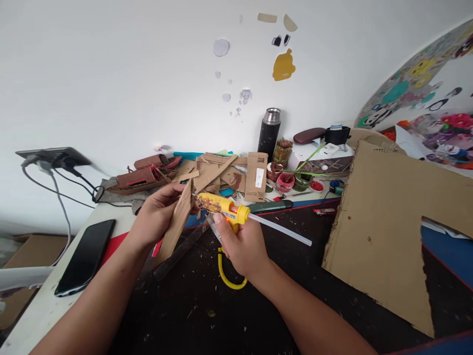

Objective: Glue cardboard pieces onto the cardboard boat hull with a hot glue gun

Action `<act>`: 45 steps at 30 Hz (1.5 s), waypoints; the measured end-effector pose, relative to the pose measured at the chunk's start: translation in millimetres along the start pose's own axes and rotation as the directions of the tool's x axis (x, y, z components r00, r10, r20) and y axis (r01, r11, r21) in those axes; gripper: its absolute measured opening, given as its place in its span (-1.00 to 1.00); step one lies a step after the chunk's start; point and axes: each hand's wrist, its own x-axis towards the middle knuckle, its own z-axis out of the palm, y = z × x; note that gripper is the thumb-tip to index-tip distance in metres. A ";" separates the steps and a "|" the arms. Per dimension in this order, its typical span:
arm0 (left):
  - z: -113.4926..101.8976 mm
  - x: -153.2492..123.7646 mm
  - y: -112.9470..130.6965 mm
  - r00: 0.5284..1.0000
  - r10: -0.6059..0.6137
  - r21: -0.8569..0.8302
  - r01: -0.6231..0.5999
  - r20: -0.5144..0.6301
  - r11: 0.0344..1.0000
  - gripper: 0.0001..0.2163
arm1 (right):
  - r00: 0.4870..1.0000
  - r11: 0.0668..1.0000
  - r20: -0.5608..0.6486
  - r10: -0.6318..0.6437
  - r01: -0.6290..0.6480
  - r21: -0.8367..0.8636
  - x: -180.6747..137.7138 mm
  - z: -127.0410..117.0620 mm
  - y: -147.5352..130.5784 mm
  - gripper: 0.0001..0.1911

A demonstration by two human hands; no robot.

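Observation:
My left hand (157,212) is closed around a pointed strip of cardboard (177,227), tilted upright with its tip at the top. In my right hand (246,244) is a yellow glue gun (216,203), its stained front end pointing left. The nozzle is right at the cardboard's edge; whether it touches, I cannot tell. A translucent glue stick (283,230) sticks out of the gun's back. Under the right hand hangs a yellow loop (231,283). A dark ruler-like strip (181,251) lies on the black mat below the cardboard.
Cardboard scraps (218,172) pile up at the back, beside open paint jars (285,182) and a black thermos (269,130). A large cardboard sheet (377,236) covers the right side. A phone (85,256) lies at left, near plugged-in cables (61,192). A green cutter (269,205) rests behind the gun.

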 end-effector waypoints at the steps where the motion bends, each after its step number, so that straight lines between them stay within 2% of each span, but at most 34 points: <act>1: 0.4 0.2 0.0 1.000 0.000 -0.004 0.000 -0.008 1.000 -0.65 | 1.000 1.000 0.003 0.002 -0.002 0.005 -0.3 0.1 0.2 -0.51; 12: 1.9 2.2 -0.1 0.991 -0.059 -0.062 0.052 -0.119 0.997 -0.70 | 0.998 0.986 -0.032 0.054 -0.048 0.161 4.3 4.1 14.0 -0.50; 17: 6.4 0.3 -1.1 0.974 -0.158 -0.225 0.120 -0.162 0.967 -0.72 | 0.995 0.969 -0.026 0.100 -0.091 0.229 6.7 3.7 13.8 -0.45; 23: 22.8 -6.2 8.7 0.944 -0.292 -0.442 0.197 -0.156 0.875 -0.89 | 0.987 0.957 -0.057 0.152 -0.132 0.259 11.8 4.5 18.8 -0.46; 26: 30.1 -11.9 13.8 0.945 -0.279 -0.472 0.170 -0.170 0.865 -0.85 | 0.984 0.959 -0.075 0.160 -0.137 0.249 13.4 4.9 23.2 -0.43; 31: 39.1 -20.2 14.4 0.952 -0.252 -0.485 0.139 -0.175 0.863 -0.73 | 0.990 0.972 -0.036 0.133 -0.124 0.200 13.2 6.3 25.2 -0.36; 38: 48.5 -27.6 7.8 0.953 -0.229 -0.515 0.097 -0.199 0.851 -0.75 | 0.999 0.987 -0.007 0.046 -0.044 0.155 8.6 11.9 27.0 -0.52; 42: 49.6 -29.9 9.2 0.961 -0.149 -0.504 0.011 -0.234 0.864 -0.72 | 0.998 0.987 0.048 -0.031 0.023 0.162 6.5 15.5 24.8 -0.52; 45: 49.4 -31.2 12.0 0.954 -0.087 -0.468 -0.061 -0.288 0.882 -0.72 | 0.994 0.985 0.101 -0.036 0.018 0.172 4.7 17.7 22.9 -0.52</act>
